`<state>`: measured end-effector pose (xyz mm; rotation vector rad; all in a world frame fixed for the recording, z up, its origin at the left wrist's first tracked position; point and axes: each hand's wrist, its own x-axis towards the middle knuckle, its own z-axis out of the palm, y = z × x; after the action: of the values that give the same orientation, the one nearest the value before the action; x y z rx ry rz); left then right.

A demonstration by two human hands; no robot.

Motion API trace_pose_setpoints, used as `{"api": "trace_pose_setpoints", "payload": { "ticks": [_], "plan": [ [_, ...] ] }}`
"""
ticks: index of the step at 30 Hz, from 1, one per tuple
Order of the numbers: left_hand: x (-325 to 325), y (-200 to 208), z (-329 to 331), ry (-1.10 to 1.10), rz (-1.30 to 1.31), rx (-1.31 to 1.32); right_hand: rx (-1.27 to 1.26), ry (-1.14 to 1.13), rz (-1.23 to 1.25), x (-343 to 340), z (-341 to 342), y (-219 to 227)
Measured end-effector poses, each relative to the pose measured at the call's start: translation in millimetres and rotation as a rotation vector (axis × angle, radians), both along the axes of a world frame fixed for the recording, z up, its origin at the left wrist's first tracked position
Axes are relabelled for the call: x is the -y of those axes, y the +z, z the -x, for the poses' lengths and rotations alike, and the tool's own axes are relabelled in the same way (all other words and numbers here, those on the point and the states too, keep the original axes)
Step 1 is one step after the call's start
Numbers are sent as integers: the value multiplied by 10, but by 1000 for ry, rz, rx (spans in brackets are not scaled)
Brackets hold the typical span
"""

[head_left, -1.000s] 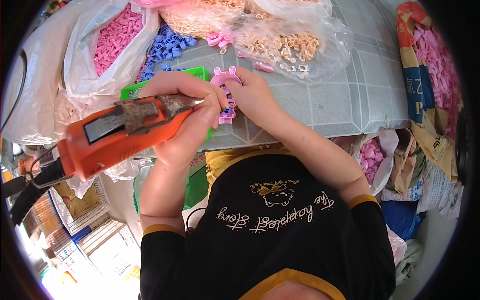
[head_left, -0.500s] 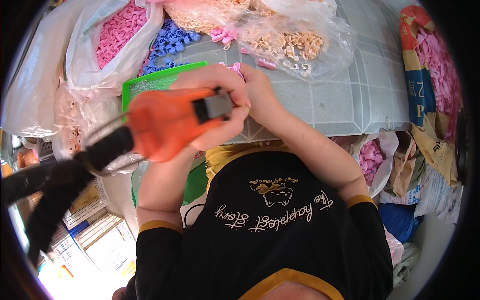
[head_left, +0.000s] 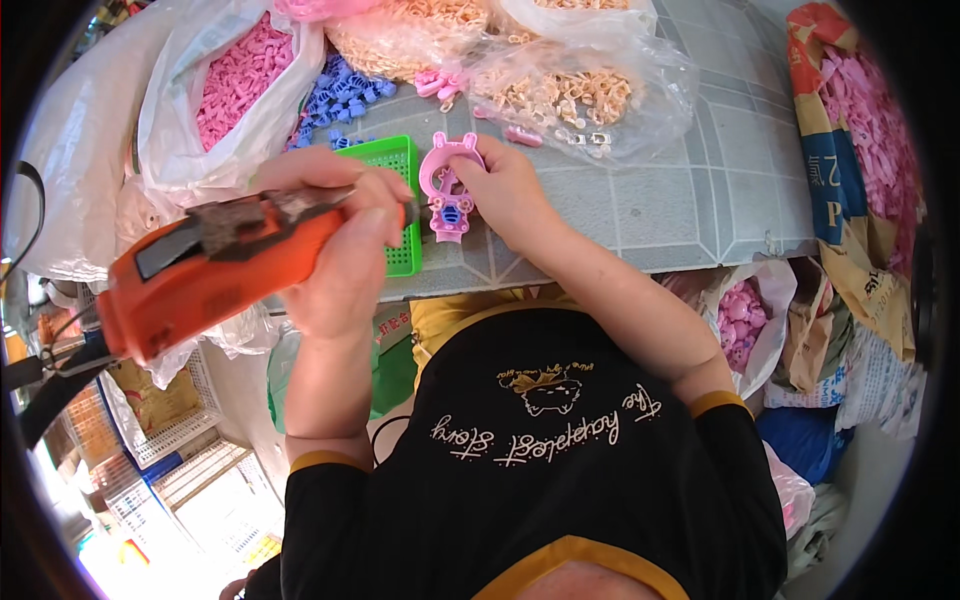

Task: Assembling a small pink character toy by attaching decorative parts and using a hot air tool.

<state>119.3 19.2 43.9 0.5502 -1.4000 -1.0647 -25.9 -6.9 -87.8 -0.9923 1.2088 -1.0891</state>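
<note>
My left hand (head_left: 345, 245) is wrapped round an orange and black power screwdriver (head_left: 215, 265), its cable trailing off at the left. The tool's tip points right, at the side of a pink plastic toy part (head_left: 449, 234). Whether the tip touches it, I cannot tell. That part has a ring with two small ears at the top and a blue piece (head_left: 452, 214) set in its lower section. My right hand (head_left: 515, 190) grips the ring's right side, thumb over it. Just left of the part lies a green tray (head_left: 416, 160), partly hidden behind my left hand.
Blue plastic pieces (head_left: 345, 90) lie in a heap at the far left, beside an open white bag (head_left: 170, 130) of pink parts. A clear bag (head_left: 660, 100) of peach-coloured pieces is at the back. A paper sack (head_left: 830, 170) with pink parts stands right of the grey table (head_left: 660, 215).
The screwdriver and my left hand have swung left and away from my right hand. This uncovers the pink part and more of the green tray. My right hand keeps its hold.
</note>
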Motion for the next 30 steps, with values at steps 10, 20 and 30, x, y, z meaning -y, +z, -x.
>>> {"api": "trace_pose_setpoints", "payload": {
  "ticks": [10,20,30],
  "plan": [
    [121,-8,-371,277,-28,66,765,174,-175,-215,611,554],
    [-281,708,-436,637,-632,1487,781,60,-18,-707,1475,592],
    [450,-433,1011,-22,422,918,1198,-86,239,-633,1935,399]
  ]
}}
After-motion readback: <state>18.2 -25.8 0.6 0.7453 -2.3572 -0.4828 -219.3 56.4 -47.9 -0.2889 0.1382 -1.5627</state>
